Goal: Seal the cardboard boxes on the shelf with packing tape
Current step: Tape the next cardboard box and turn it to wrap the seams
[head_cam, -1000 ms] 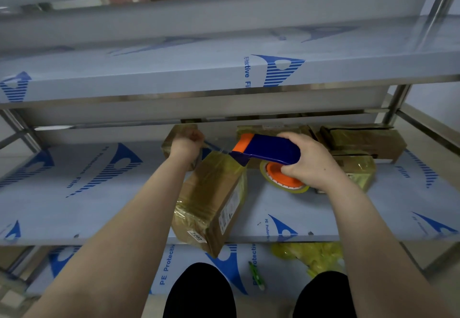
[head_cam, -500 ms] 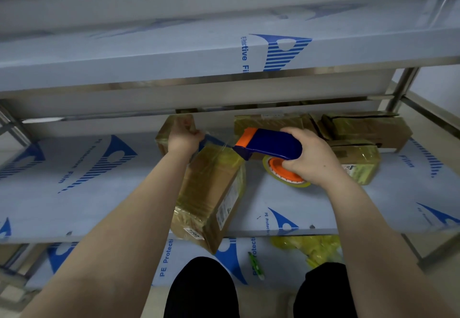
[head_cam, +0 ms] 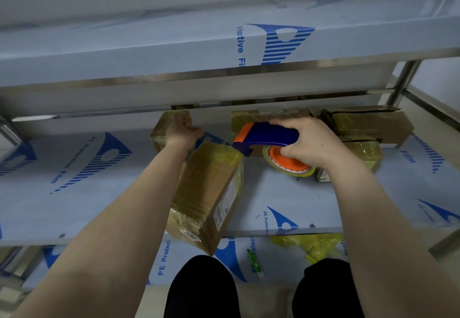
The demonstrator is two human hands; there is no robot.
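On the middle shelf [head_cam: 99,205], left of centre in the frame, the left hand [head_cam: 183,132] is curled closed at the far end of the box [head_cam: 209,193] and looks to be pinching the free end of the tape [head_cam: 219,139]. The box lies askew at centre frame, its near corner hanging past the shelf's front edge and its top glossy with strips. Just right of it, the clear tape runs taut to the nose of the dispenser [head_cam: 263,134]. The right hand [head_cam: 311,143] grips the dispenser by the handle, with its fingers reaching down to the orange roll.

The step looks to be laying 1 more strip over the box's far end. To do it well, the left hand should pin the tape end flat to the cardboard before the right hand pulls. The strip should stay tight and square to the seam, with the dispenser dragged low over the top and then tipped onto its blade to cut. The overhanging corner may tip, so press down while pulling. At upper right lie the other boxes [head_cam: 368,123], well apart from this 1
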